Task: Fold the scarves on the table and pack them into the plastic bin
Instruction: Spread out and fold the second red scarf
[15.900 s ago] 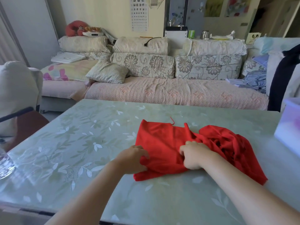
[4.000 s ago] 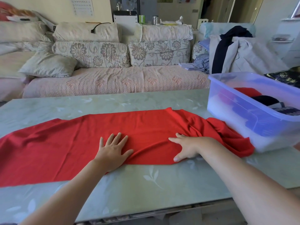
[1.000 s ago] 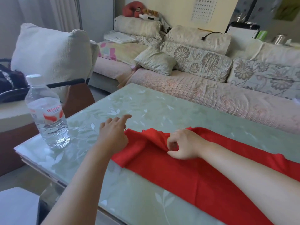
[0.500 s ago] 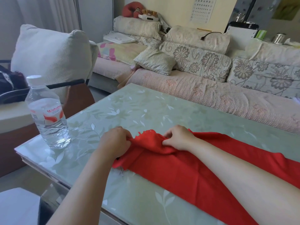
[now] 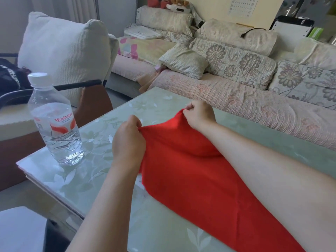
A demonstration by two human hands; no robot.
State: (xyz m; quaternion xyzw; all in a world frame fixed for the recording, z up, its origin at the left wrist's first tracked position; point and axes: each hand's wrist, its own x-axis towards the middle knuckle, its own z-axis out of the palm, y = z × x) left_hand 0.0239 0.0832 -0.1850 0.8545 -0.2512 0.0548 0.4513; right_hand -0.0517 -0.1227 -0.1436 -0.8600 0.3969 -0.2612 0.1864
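Hands work at one end of the red scarf [image 5: 190,179], which lies along the table [image 5: 101,171] and runs off toward the lower right edge of the view. The left hand [image 5: 128,140] has its grip closed on the nearer corner of that end, fingers curled round the cloth and knuckles toward the camera. The right hand [image 5: 199,115] has its grip closed on the farther corner, pinching the edge between thumb and bent fingers. Between the two grips the short edge of the scarf is lifted off the table and hangs in a shallow sagging line. The cloth below it slopes down to the tabletop, and the right forearm crosses over it. The rest of the scarf lies flat.

The table has a pale green top with a white leaf pattern. A clear water bottle [image 5: 54,124] with a white cap and a red-and-white label stands upright near the left corner of the table, well apart from the scarf. Beyond that corner is a chair [image 5: 94,104] with a large pale cushion [image 5: 63,46], and a black bag [image 5: 11,77] sits at the left edge of the view. A sofa [image 5: 236,99] with a pink quilted cover and flowered cushions runs along the far side of the table
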